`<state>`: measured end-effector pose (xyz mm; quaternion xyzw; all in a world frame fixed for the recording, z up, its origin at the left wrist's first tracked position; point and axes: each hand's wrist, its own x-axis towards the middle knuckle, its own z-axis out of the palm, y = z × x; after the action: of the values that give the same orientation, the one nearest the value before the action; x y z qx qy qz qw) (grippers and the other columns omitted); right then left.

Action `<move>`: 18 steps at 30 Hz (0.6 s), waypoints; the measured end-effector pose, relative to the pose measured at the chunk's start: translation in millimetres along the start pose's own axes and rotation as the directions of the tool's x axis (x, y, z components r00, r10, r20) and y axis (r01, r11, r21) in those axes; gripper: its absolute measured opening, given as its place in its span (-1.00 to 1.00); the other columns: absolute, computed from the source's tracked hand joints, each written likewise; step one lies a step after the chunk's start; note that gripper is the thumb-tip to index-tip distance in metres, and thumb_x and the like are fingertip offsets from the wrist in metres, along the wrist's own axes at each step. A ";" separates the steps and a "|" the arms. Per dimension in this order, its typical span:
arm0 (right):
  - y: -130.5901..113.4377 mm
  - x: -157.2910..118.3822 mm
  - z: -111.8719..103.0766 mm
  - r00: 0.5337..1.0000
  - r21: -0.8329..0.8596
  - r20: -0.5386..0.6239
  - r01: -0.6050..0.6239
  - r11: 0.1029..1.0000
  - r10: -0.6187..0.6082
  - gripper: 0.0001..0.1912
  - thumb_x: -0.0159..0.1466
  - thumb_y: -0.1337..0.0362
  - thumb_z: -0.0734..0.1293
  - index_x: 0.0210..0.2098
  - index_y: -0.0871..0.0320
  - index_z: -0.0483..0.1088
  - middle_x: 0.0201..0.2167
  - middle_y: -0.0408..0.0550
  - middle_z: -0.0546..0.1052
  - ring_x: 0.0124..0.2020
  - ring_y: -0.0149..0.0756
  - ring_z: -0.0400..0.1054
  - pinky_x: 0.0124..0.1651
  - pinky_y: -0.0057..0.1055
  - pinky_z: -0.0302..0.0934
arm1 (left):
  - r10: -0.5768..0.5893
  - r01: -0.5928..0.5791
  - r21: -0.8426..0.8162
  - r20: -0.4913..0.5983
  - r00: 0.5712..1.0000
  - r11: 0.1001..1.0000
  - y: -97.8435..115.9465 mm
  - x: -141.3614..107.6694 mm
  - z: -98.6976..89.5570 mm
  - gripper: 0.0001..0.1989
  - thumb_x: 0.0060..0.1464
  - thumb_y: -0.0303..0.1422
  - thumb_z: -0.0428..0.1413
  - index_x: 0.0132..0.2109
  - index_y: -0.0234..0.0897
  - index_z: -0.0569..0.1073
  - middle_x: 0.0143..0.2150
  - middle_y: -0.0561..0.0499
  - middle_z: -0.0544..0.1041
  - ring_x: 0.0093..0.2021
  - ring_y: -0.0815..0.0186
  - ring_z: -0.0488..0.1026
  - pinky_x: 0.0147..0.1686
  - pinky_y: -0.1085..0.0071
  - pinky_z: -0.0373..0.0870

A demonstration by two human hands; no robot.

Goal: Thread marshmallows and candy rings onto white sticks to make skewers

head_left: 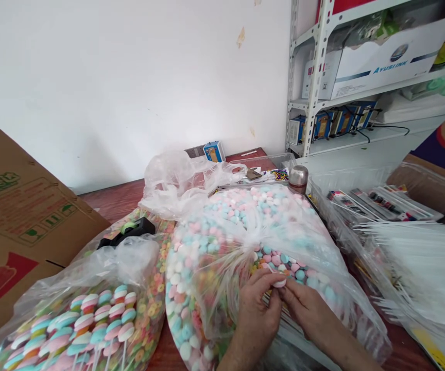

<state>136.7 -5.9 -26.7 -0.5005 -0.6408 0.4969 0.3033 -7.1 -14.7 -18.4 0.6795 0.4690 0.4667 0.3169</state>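
Observation:
My left hand (pixel 259 304) and my right hand (pixel 303 304) meet at the lower middle, fingers closed. Between the fingertips of my left hand is a small pale pink and white candy (pixel 279 283). My right fingertips press just beside and below it; whether they also grip a stick is hidden. Around and behind the hands lies a large clear bag (pixel 191 242) of pastel pink, blue and white candies. At the lower left, candy skewers (pixel 91 314) on white sticks rest on a bag of ring-shaped candies (pixel 153 304).
A black tape dispenser (pixel 127 232) sits on the left bag beside a cardboard box (pixel 21 216). At right, a clear plastic tub (pixel 346 252) holds white sticks (pixel 419 257). Behind stand a metal-capped jar (pixel 298 178), crumpled plastic (pixel 172 180) and a shelf (pixel 317 67).

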 end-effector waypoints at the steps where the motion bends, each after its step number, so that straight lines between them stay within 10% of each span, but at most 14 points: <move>1: 2.1 1.0 -2.3 1.000 -0.088 -0.002 0.024 0.996 -0.024 -0.56 0.40 -0.01 0.04 -0.27 0.07 0.44 -0.29 -0.03 0.59 -0.21 -0.15 0.47 -0.12 -0.30 0.27 | -0.013 0.012 0.024 0.022 1.000 1.000 -1.0 -1.6 -2.0 -0.57 0.11 -0.61 0.03 0.04 -0.14 0.57 -0.02 -0.07 0.61 -0.01 0.22 0.53 0.04 0.28 0.44; 5: 9.9 -0.4 -15.5 0.996 -0.460 -0.082 -0.065 0.885 0.031 -0.61 0.39 0.14 0.04 -0.10 0.12 0.44 -0.07 0.13 0.57 -0.04 0.03 0.44 -0.05 -0.16 0.21 | -0.160 0.168 0.078 -0.099 0.982 0.983 -11.3 -2.1 -18.6 -0.56 0.24 -0.45 0.02 0.24 -0.13 0.40 0.13 -0.11 0.55 0.11 0.14 0.48 0.11 0.18 0.40; 8: 12.1 -2.7 -23.7 0.992 -0.598 -0.117 -0.108 0.794 0.047 -0.64 0.37 0.28 0.03 -0.10 0.19 0.42 -0.10 0.20 0.55 -0.06 0.01 0.44 -0.06 -0.18 0.19 | -0.186 0.219 0.177 -0.183 0.965 0.960 -16.7 3.9 -33.2 -0.71 0.22 -0.43 0.05 0.03 -0.17 0.54 -0.02 -0.08 0.62 0.00 0.14 0.54 0.03 0.18 0.44; 18: 21.8 12.4 -13.7 0.991 -0.491 -0.131 -0.031 0.871 -0.039 -0.77 0.33 0.33 0.09 -0.30 0.12 0.36 -0.33 0.00 0.55 -0.29 -0.18 0.44 -0.23 -0.32 0.18 | -0.042 -0.110 0.736 0.185 0.982 0.668 -21.5 14.5 -14.5 -0.81 0.21 -0.52 0.08 -0.16 -0.19 0.55 -0.16 -0.06 0.57 -0.05 0.11 0.48 -0.06 0.21 0.45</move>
<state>152.3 10.5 -44.2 -0.5926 -0.7248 0.2815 0.2103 -26.2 6.5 -26.9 0.7985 0.5739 0.1756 0.0465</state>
